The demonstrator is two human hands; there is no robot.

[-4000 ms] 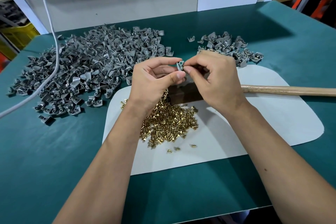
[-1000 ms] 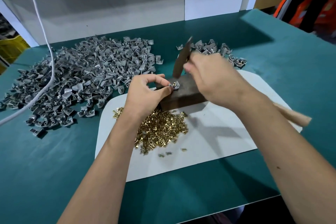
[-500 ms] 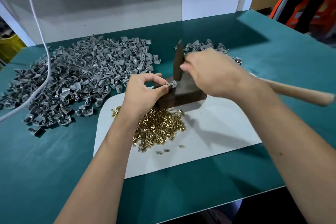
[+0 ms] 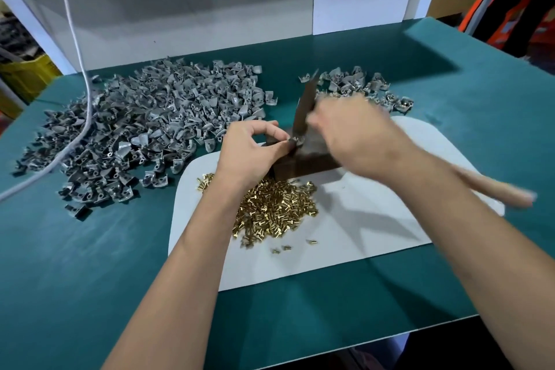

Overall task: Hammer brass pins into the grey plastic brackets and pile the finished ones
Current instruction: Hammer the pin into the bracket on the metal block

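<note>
left hand pinches a small grey bracket between thumb and forefinger, seated on the top of the dark block. right hand, motion-blurred, grips the hammer: dark head stands just above the bracket, wooden handle trails out right of the block. brass pins heaped against the block's near side, a few strays nearer still. block and pins sit on a white mat; bare mat right of the block. big pile of grey brackets left of the block, touching the mat's left corner. smaller pile behind the block. open green tabletop near side, running to the table edge. white cable hangs over the big pile.
</note>
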